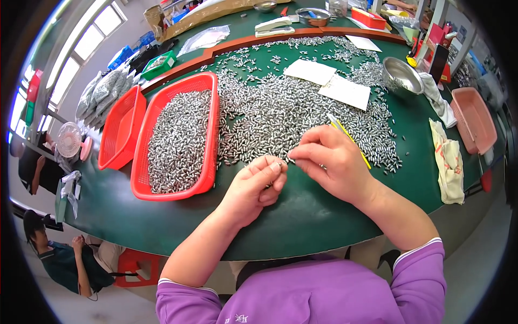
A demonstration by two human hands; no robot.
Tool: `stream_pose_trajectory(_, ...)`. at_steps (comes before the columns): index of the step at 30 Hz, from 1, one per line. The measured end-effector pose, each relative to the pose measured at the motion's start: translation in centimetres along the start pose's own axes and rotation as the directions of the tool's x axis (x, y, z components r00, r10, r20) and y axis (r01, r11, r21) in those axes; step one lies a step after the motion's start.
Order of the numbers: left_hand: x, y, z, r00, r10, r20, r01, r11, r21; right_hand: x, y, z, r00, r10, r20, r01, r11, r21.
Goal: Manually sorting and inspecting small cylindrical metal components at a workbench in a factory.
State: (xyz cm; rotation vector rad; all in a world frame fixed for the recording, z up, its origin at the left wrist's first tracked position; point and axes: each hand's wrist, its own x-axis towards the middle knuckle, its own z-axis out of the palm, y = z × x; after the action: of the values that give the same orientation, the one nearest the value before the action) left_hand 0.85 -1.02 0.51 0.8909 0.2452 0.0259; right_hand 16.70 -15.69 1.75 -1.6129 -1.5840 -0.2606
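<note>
One dark green table [302, 221] fills most of the view, with one seated co-worker [75, 264] beyond its left edge. One broad spread of small silver metal pieces [264, 102], far too many to count, covers the table's middle, just beyond the wearer's two hands. One brown wooden strip [232, 46] borders its far side.

Three baskets stand around it: one large red basket [215, 129] on the left, heaped with the same pieces; one smaller red basket [111, 121] just beside it; one pink basket [475, 121] at far right. One pale pink fan [69, 139] is at far left.

The left hand [258, 183] is mostly closed, fingers curled and thumb tip against the forefinger. The right hand [329, 159] is half closed, thumb and forefinger drawn together near the left thumb. Whether either holds a piece is too small to tell.

Two pale cloths [448, 162] lie at right, one nearer and one farther. Three metal bowls [403, 75] are visible: one right of the spread, two at the back. Three white sheets [345, 92] lie on or near the pieces. One slim yellow stick [360, 153] lies on the pieces just beside the right hand.
</note>
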Motion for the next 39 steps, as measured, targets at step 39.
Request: stream_pose_trajectory(39,0.5,0.3,0.5,0.973,0.017,-0.229,-0.014,1.000,0.016,-0.5,0.5,1.4,0.967,-0.028,0.252,0.079,0.978,-0.195)
